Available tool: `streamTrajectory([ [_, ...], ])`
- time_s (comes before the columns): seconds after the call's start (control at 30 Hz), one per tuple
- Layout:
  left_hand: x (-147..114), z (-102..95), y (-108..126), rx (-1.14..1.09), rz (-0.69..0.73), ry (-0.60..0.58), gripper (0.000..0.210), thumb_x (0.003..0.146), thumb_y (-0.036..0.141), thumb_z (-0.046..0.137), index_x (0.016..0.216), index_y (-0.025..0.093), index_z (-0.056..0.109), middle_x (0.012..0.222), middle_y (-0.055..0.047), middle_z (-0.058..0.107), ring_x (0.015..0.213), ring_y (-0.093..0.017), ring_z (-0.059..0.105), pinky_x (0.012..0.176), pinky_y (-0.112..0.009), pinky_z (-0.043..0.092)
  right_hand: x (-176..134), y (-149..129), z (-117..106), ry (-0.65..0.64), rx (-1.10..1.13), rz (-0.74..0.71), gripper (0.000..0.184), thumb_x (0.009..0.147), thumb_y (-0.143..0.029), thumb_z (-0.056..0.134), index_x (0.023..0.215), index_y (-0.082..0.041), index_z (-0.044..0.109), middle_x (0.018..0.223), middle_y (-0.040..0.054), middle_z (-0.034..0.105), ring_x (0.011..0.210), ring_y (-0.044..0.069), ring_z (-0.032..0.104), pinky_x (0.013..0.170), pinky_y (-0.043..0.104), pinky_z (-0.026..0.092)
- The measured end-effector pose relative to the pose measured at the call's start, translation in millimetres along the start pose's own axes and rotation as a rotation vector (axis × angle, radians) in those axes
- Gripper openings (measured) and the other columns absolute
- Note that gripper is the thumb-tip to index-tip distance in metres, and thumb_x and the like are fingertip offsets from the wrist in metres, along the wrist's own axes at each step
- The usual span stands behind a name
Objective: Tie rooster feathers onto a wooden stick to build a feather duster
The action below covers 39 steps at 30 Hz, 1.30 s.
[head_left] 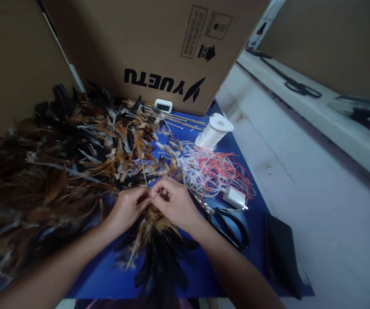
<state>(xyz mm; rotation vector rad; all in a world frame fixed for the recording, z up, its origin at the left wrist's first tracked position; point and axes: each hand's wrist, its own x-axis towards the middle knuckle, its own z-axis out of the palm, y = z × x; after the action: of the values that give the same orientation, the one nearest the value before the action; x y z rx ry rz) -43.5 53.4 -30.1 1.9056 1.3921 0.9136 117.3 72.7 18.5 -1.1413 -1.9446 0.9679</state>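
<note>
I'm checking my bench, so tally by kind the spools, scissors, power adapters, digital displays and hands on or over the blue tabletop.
Spool: 1
Scissors: 1
Power adapter: 1
Digital display: 1
Left hand and right hand: 2
Total: 6

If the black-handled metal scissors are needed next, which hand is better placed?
Probably the right hand: the black-handled metal scissors lie on its outer side; the left hand is farther away.

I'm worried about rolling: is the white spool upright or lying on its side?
Upright: the white spool stands on end on the blue surface, its round flange facing up.
</note>
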Motion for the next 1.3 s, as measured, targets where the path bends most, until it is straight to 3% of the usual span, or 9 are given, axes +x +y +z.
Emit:
streamTrajectory([
  [0.07,0,-0.4,0,0.01,0.022,0.006,0.014,0.083,0.023,0.053,0.074,0.015,0.06,0.064,0.0,0.061,0.057,-0.012,0.055,0.056,-0.02,0.039,5,-5,2,-0.023,-0.003,0.002,0.01,0.074,-0.01,0.053,0.069,-0.018,0.056,0.07,-0.0028,0.054,0.063,0.009,0.05,0.058,0.02,0.04],
  [0.17,0,-1.6,2,-0.072,-0.068,-0.039,0.02,0.085,0.03,0.05,0.076,0.016,0.06,0.059,0.001,0.059,0.054,-0.012,0.054,0.054,-0.02,0.039,7,-2,5,0.001,0.16,0.084,0.007,0.082,-0.021,0.05,0.08,-0.02,0.057,0.068,-0.0033,0.056,0.057,0.008,0.052,0.054,0.019,0.042],
  [0.27,0,-2.5,4,-0.144,-0.173,-0.067,0.021,0.086,0.033,0.05,0.076,0.017,0.06,0.05,0.004,0.053,0.047,-0.011,0.05,0.05,-0.02,0.037,0,13,7,0.003,0.289,0.199,0.012,0.084,-0.026,0.049,0.092,-0.021,0.056,0.071,-0.0031,0.059,0.05,0.007,0.053,0.049,0.019,0.043],
  [0.33,0,-2.5,5,-0.168,-0.193,-0.066,0.019,0.085,0.031,0.05,0.076,0.018,0.061,0.048,0.005,0.053,0.046,-0.011,0.05,0.05,-0.02,0.037,-7,25,9,-0.032,0.276,0.211,0.015,0.08,-0.022,0.053,0.095,-0.02,0.058,0.077,-0.0014,0.062,0.057,0.009,0.059,0.054,0.02,0.047],
  [0.47,-1,-1.7,5,-0.186,-0.205,-0.072,0.017,0.085,0.03,0.05,0.079,0.019,0.061,0.049,0.005,0.053,0.046,-0.01,0.049,0.049,-0.019,0.036,-15,39,13,-0.048,0.229,0.163,0.016,0.078,-0.019,0.058,0.092,-0.021,0.065,0.082,0.0012,0.066,0.074,0.014,0.063,0.067,0.025,0.05],
  [0.67,-3,-1.3,5,-0.217,-0.208,-0.082,0.017,0.086,0.032,0.05,0.08,0.019,0.058,0.051,0.005,0.054,0.048,-0.01,0.051,0.051,-0.019,0.038,-13,35,12,0.006,0.087,0.09,0.014,0.081,-0.018,0.057,0.074,-0.02,0.069,0.073,0.001,0.066,0.07,0.014,0.06,0.067,0.025,0.045],
  [0.87,-2,-0.7,3,-0.224,-0.194,-0.092,0.014,0.086,0.031,0.05,0.08,0.019,0.055,0.052,0.005,0.054,0.049,-0.01,0.052,0.052,-0.02,0.039,-15,36,14,0.005,0.107,0.044,0.014,0.083,-0.018,0.055,0.084,-0.02,0.069,0.078,0.0011,0.067,0.073,0.014,0.061,0.069,0.024,0.044],
  [1.1,-4,-3.9,7,-0.212,-0.194,-0.07,0.012,0.085,0.03,0.051,0.08,0.02,0.054,0.052,0.005,0.057,0.049,-0.011,0.055,0.053,-0.02,0.041,-14,38,13,0.004,0.032,-0.045,0.015,0.082,-0.017,0.054,0.08,-0.021,0.068,0.073,-0.0004,0.064,0.068,0.012,0.058,0.066,0.023,0.042],
  [1.3,-3,-2.0,5,-0.387,-0.296,-0.042,0.015,0.08,0.033,0.058,0.08,0.02,0.051,0.057,0.004,0.062,0.049,-0.012,0.06,0.05,-0.022,0.047,-17,39,20,0.033,-0.048,-0.06,0.012,0.08,-0.017,0.051,0.075,-0.02,0.062,0.071,-0.0008,0.056,0.064,0.011,0.051,0.061,0.021,0.039],
])
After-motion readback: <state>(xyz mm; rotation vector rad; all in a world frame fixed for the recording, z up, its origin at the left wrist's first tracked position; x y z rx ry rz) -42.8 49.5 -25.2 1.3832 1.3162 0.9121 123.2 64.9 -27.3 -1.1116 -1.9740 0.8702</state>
